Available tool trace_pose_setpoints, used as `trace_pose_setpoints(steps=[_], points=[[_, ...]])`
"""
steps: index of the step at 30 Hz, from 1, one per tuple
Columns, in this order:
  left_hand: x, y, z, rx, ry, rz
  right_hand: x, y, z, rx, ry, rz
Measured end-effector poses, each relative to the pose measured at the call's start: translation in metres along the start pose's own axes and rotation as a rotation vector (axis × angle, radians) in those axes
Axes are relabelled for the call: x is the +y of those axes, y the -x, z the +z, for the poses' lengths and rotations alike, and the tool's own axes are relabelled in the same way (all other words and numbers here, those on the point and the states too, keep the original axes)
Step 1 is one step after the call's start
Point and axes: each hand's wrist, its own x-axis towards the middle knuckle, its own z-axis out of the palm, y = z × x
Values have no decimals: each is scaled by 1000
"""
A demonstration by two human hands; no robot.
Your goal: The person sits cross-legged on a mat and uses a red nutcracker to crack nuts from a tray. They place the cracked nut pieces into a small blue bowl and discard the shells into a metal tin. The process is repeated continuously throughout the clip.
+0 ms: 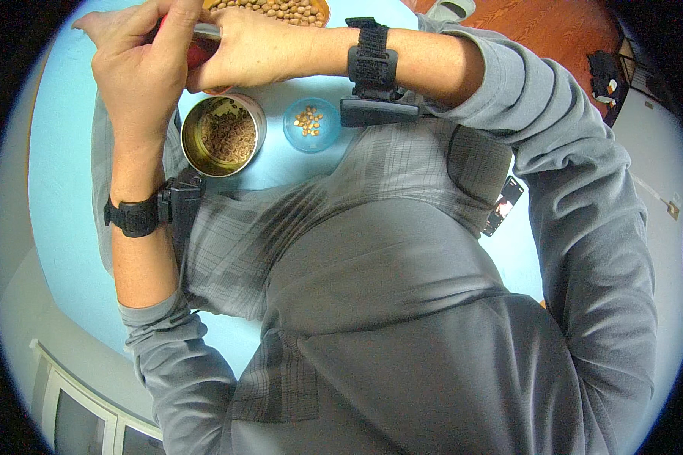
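My left hand [145, 62] and my right hand [247, 48] meet at the upper left, both closed around a red-handled tool with a metal part [204, 42]; the fingers hide most of it, and its kind cannot be told. Just below them stands a round metal tin [188, 139] with brown shell pieces [230, 133] inside. Right of the tin is a small translucent blue dish [312, 145] with several pale yellow kernels [308, 120]. Above my right hand, a bowl with an orange-yellow rim [325, 10] holds many round, light brown nuts [279, 8], cut off by the picture's top edge.
A light blue surface [62, 187] lies under the containers. Grey plaid cloth [233, 244] covers my lap near the tin. A phone [503, 206] with a lit screen lies right of my lap. Both wrists wear black straps with devices. Reddish-brown flooring [546, 28] shows at the upper right.
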Motion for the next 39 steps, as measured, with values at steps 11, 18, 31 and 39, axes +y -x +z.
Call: trace_pose_setpoints(steps=[11, 18, 31, 39], points=[[-16, 2, 15, 111, 187, -87, 35, 1, 4, 117, 297, 138], [-10, -3, 16, 28, 240, -143, 37, -5, -1, 21, 641, 116], [-106, -3, -14, 195, 1131, -928, -40, -9, -45, -136, 478, 81], [-85, 0, -20, -189, 1730, -976, -49, -10, -61, 57, 261, 57]])
